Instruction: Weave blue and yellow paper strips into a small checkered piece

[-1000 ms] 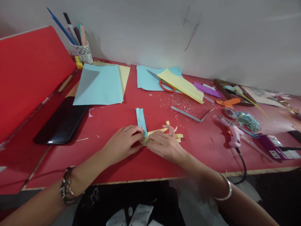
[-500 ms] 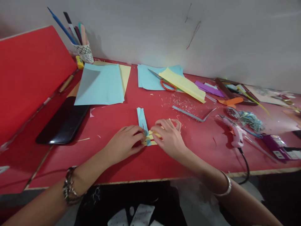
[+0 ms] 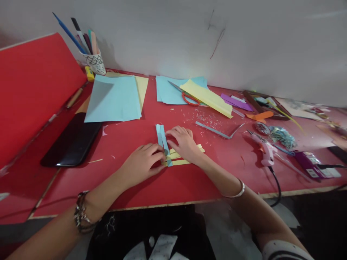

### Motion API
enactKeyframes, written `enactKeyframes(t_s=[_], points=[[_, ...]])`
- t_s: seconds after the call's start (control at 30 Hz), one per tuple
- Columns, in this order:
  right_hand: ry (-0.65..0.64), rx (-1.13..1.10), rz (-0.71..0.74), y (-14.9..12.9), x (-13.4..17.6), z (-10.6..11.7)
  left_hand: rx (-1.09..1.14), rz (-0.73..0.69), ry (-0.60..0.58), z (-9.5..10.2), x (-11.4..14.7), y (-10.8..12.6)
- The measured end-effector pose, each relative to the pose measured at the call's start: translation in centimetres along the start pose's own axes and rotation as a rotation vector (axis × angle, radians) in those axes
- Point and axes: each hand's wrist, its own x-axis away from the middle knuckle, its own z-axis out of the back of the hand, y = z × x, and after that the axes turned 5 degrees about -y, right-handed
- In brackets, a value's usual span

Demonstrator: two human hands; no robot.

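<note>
Narrow blue paper strips (image 3: 162,135) stand away from me on the red table, crossed near their lower end by pale yellow paper strips (image 3: 182,162). My left hand (image 3: 143,160) rests at the crossing, its thumb and fingertips closed on the left ends of the yellow strips. Over the yellow strips lies my right hand (image 3: 185,144), with thumb and forefinger apart beside the right edge of the blue strips. Whether its fingertips touch the paper I cannot tell.
Behind are blue sheets (image 3: 114,99), scissors (image 3: 191,99) and a folded yellow paper (image 3: 207,97). A black phone (image 3: 72,141) lies left. To the right are a bent grey strip (image 3: 214,130), a pink glue gun (image 3: 267,151) and a purple power strip (image 3: 309,164).
My right hand has moved up and left, from the yellow strips to beside the blue strips. More of the yellow strips now shows. The left hand stays at the crossing.
</note>
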Motion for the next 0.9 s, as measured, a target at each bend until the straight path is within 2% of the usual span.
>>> enactKeyframes(t_s=[0.1, 0.2, 0.3, 0.4, 0.6, 0.8, 0.9], points=[[0.023, -0.045, 0.091, 0.2, 1.1, 1.2, 0.019, 0.008, -0.002, 0.0, 0.1, 0.0], [-0.125, -0.062, 0.206, 0.1, 2.4, 2.0, 0.032, 0.008, -0.013, 0.0, 0.1, -0.1], [-0.218, -0.037, 0.191, 0.1, 3.2, 1.8, 0.030, 0.013, -0.015, 0.1, 0.0, -0.1], [-0.226, -0.022, 0.161, 0.2, 3.2, 1.3, 0.031, 0.010, -0.012, 0.1, 0.0, -0.1], [-0.222, 0.016, 0.198, 0.4, 2.6, 1.2, 0.030, 0.009, -0.010, 0.1, 0.0, -0.1], [-0.256, 0.051, 0.369, 1.3, 1.9, 1.5, 0.029, 0.010, -0.009, 0.1, -0.1, -0.1], [-0.229, 0.112, 0.429, 1.5, 1.7, 1.4, 0.033, -0.002, -0.013, 0.1, -0.1, -0.2]])
